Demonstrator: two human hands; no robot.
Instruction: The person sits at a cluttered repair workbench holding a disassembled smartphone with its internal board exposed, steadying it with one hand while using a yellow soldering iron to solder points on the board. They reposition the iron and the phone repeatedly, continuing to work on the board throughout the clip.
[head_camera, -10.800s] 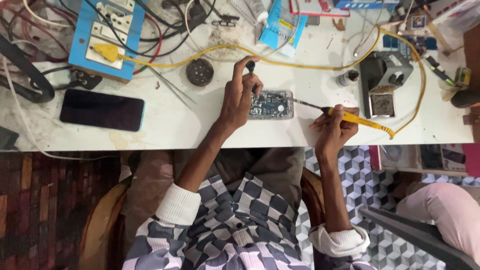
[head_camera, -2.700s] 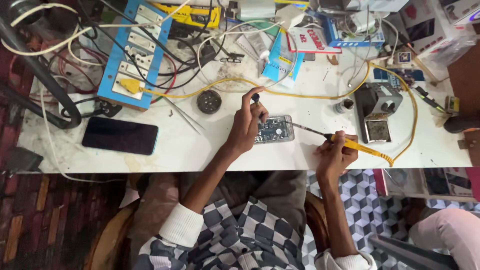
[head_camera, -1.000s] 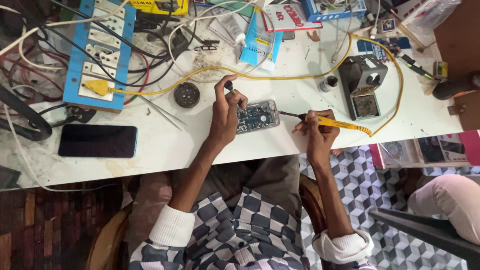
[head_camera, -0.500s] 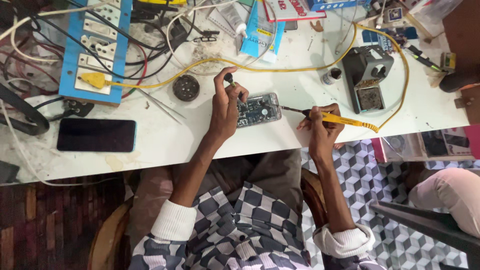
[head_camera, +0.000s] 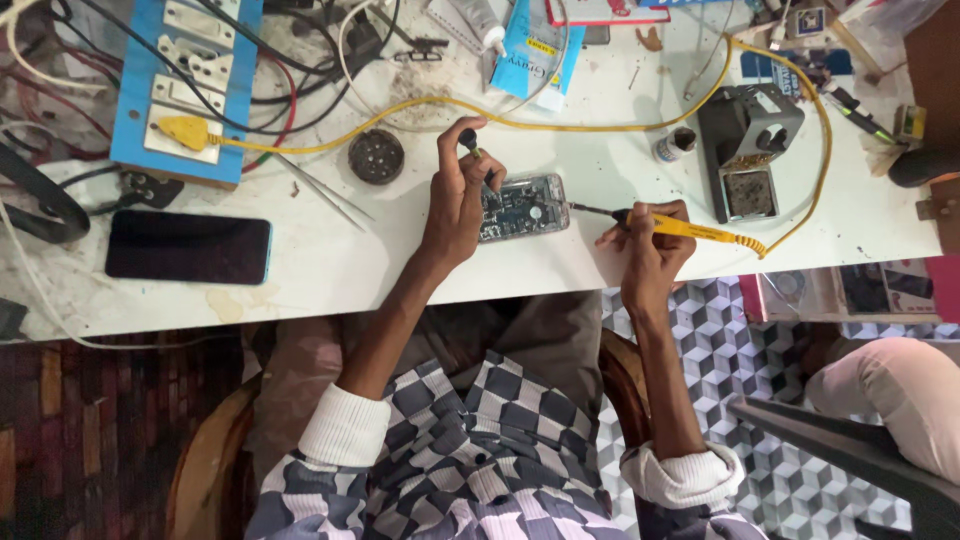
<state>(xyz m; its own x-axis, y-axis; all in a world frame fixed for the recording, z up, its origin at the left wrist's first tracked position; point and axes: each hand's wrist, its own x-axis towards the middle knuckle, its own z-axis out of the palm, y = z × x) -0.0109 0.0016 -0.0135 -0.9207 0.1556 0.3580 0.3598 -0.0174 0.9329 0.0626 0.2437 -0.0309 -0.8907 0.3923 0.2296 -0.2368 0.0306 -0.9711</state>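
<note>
Yellow-handled soldering iron (head_camera: 690, 228) sits clenched in the right hand (head_camera: 650, 245), its tip touching the right edge of the opened phone (head_camera: 523, 207) at the frame's centre on the white bench (head_camera: 330, 260). Left hand (head_camera: 457, 200) presses on the phone's left side, fingers (head_camera: 470, 150) grasping a small dark tool (head_camera: 467, 138). A black phone (head_camera: 188, 247) lies at left.

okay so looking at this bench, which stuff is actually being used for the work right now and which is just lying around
In use:
- opened phone, steadied by the left hand
- yellow soldering iron in the right hand, tip at the phone's edge
- small dark-tipped tool in the left hand's fingers

Lying about:
- black phone
- tweezers
- round tin
- blue socket board
- iron stand
</note>
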